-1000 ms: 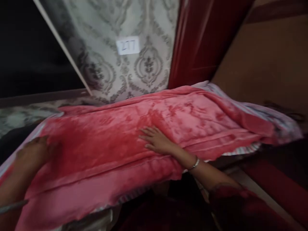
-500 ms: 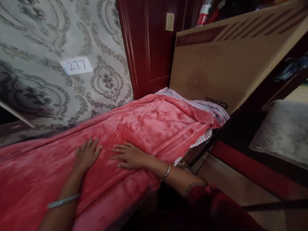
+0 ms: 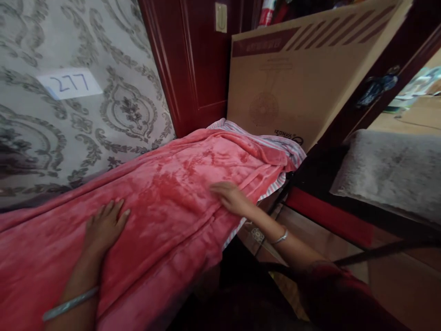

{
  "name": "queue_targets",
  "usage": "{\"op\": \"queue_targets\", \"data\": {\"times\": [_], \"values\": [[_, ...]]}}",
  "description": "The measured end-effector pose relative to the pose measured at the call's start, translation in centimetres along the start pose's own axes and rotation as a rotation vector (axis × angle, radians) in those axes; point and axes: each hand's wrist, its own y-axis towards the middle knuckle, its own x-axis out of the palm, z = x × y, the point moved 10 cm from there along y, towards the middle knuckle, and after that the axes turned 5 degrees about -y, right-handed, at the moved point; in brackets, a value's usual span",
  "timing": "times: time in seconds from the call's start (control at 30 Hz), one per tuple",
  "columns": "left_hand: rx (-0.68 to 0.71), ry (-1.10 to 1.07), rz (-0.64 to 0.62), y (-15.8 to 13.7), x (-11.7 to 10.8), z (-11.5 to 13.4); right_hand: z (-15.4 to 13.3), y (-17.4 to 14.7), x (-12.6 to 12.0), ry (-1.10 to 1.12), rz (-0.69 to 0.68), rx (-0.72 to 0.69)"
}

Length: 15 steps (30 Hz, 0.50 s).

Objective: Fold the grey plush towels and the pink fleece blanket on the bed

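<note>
A pink-red plush blanket [image 3: 161, 202] lies spread over a long surface that runs beside the wall. My left hand [image 3: 105, 225] rests on it at the left, open, with fingers spread. Further right, near the blanket's front edge, my right hand [image 3: 230, 197] is on or just above the plush. Its fingers are stretched out and partly blurred, and it shows nothing held. Striped cloth [image 3: 265, 140] peeks out along the blanket's far end and right side. Soft creases run lengthwise near the front edge.
A large cardboard box [image 3: 275, 87] stands behind the far end, against a dark red panel [image 3: 175, 59]. Paper marked 277 [image 3: 70, 83] is on the patterned wall [image 3: 131, 110]. A grey fuzzy cushion [image 3: 389, 170] sits at right, above the tiled floor [image 3: 396, 289].
My right hand has moved right and away from me across the blanket, apart from the left. My left hand stays on the plush. The camera view has shifted right.
</note>
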Motion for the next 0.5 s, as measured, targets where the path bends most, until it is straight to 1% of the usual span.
{"op": "queue_targets", "data": {"times": [0.03, 0.1, 0.17, 0.23, 0.3, 0.4, 0.5], "values": [[-0.005, -0.005, -0.015, -0.1, 0.0, 0.2, 1.8, -1.1, -0.6, -0.03, 0.008, 0.041], [-0.013, -0.018, -0.038, -0.4, -0.2, 0.7, 4.5, -2.8, -1.3, -0.084, 0.012, 0.096], [-0.02, -0.032, -0.038, -0.7, -0.6, 1.1, 6.0, -3.6, -1.3, -0.143, 0.0, 0.137], [-0.038, -0.05, -0.034, -1.0, -0.8, 1.2, 6.4, -3.8, -1.2, -0.194, -0.014, 0.152], [-0.049, -0.078, -0.028, -1.1, -0.9, 1.1, 6.1, -3.5, -1.5, -0.211, -0.002, 0.135], [-0.034, -0.128, -0.024, -1.1, -0.8, 1.0, 5.7, -3.5, -3.0, -0.2, 0.094, 0.116], [-0.055, -0.138, -0.044, -1.2, -0.7, 0.8, 5.9, -4.5, -4.6, -0.201, 0.2, 0.136]]}}
